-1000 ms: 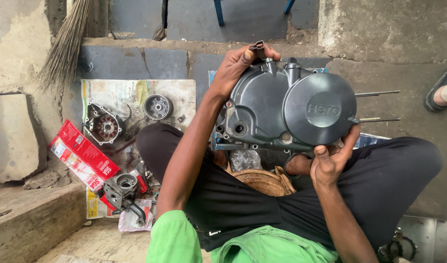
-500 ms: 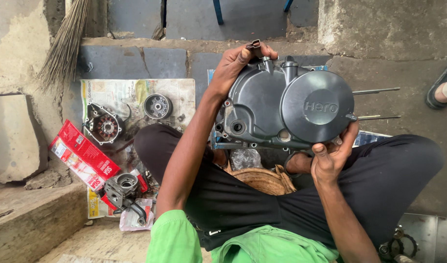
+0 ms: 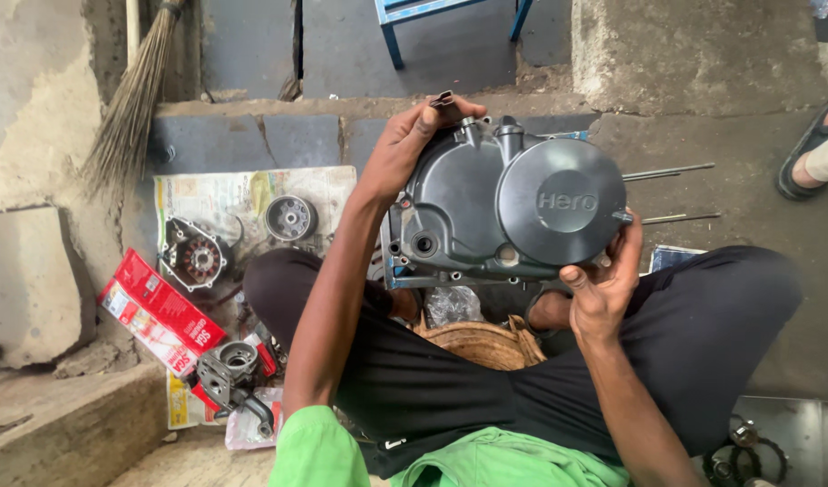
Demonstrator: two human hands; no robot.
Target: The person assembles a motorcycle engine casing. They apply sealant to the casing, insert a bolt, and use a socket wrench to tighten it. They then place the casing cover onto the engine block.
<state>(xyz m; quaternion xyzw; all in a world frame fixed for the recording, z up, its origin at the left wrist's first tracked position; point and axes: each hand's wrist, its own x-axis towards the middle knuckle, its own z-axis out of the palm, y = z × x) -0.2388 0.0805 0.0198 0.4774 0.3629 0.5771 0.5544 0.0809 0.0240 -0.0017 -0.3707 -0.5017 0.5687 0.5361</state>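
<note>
I hold a dark grey engine side cover (image 3: 504, 207) with a large round bulge up in front of me. My left hand (image 3: 409, 140) grips its upper left edge, fingers curled over the top by a small metal lever. My right hand (image 3: 603, 280) supports the lower right rim from below, fingers wrapped around the edge. I sit cross-legged in black trousers, and the cover hangs above my lap.
On a newspaper (image 3: 242, 194) at the left lie a stator plate (image 3: 195, 259) and a round hub (image 3: 290, 217). A red carton (image 3: 157, 311) and a small metal casting (image 3: 233, 365) lie nearer. A woven basket (image 3: 481, 343) sits between my legs. A broom (image 3: 130, 108), long rods (image 3: 671, 171) and another person's sandalled foot (image 3: 810, 153) are around.
The cover has tilted and shifted only slightly; both hands keep the same grip.
</note>
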